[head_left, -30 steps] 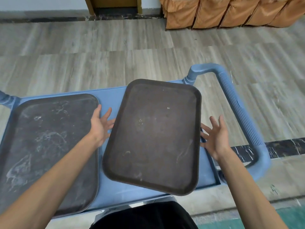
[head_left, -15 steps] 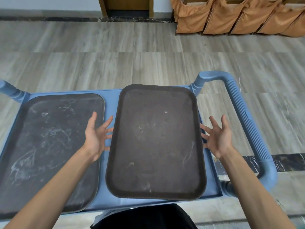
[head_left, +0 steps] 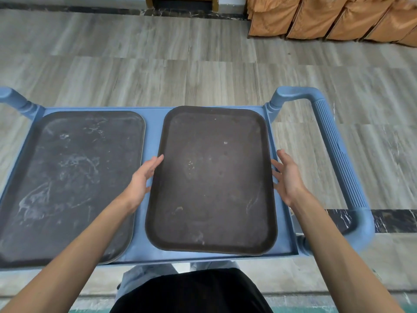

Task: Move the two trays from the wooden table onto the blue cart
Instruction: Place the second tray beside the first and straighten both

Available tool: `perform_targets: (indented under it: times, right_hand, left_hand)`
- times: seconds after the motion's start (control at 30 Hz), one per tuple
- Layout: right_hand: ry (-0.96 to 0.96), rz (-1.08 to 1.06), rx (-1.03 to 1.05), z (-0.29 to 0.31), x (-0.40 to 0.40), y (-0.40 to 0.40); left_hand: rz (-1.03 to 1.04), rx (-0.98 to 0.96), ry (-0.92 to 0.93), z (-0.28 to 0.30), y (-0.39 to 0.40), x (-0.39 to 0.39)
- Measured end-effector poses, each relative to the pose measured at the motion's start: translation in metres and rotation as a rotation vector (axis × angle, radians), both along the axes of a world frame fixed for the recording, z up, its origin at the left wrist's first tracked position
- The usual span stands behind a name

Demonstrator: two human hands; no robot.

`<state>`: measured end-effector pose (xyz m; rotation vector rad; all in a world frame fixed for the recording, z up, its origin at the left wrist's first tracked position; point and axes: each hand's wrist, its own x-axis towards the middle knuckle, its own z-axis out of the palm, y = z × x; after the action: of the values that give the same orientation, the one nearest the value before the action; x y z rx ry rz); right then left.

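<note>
Two dark brown rectangular trays lie flat side by side on the top of the blue cart (head_left: 154,123). The left tray (head_left: 74,177) is scuffed with pale marks. The right tray (head_left: 212,177) sits close to the cart's right rim. My left hand (head_left: 142,181) is at the right tray's left edge, fingers stretched out and touching the rim. My right hand (head_left: 288,177) is beside its right edge, palm facing the tray, fingers apart. Neither hand grips anything.
The cart's ribbed blue handle (head_left: 336,154) loops out on the right, and a shorter post (head_left: 15,100) stands at the far left. Beyond is grey wood-look floor. Orange cloth-covered chairs (head_left: 316,16) line the back right, and a wooden door frame (head_left: 182,2) is at the top.
The right tray was tilted and skewed between my hands; it now lies flat and square on the cart. Both hands have stayed at its sides, fingers loosened.
</note>
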<state>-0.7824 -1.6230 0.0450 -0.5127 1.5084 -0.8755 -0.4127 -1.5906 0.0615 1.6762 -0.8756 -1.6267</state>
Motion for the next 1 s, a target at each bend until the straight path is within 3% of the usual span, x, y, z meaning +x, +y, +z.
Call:
perform_targets:
  times: [0.13,0.2,0.3,0.43,0.63,0.8,1.0]
  right_hand:
    - [0.349,0.086,-0.118,-0.006,0.020,0.029]
    - [0.554,0.177,-0.166,-0.012,0.032,0.053]
    - [0.785,0.360,-0.208,-0.024,0.055,0.094]
    - [0.767,0.508,-0.345,-0.032,0.094,0.157]
    - [0.878,0.838,-0.607,-0.046,0.110,0.217]
    - [0.919,0.766,-0.744,-0.061,0.102,0.221]
    - [0.915,0.710,-0.735,-0.066,0.101,0.225]
  left_hand:
    - [-0.380,-0.308,-0.620,-0.016,0.046,-0.006]
    - [-0.594,-0.452,-0.729,-0.025,0.079,-0.012]
    - [-0.729,-0.517,-0.757,-0.035,0.123,-0.020]
    - [-0.818,-0.611,-0.820,-0.052,0.166,-0.026]
    - [-0.687,-0.790,-0.918,-0.080,0.188,-0.032]
    - [-0.605,-0.847,-0.945,-0.087,0.196,-0.041]
    - [-0.520,-0.847,-0.947,-0.085,0.205,-0.049]
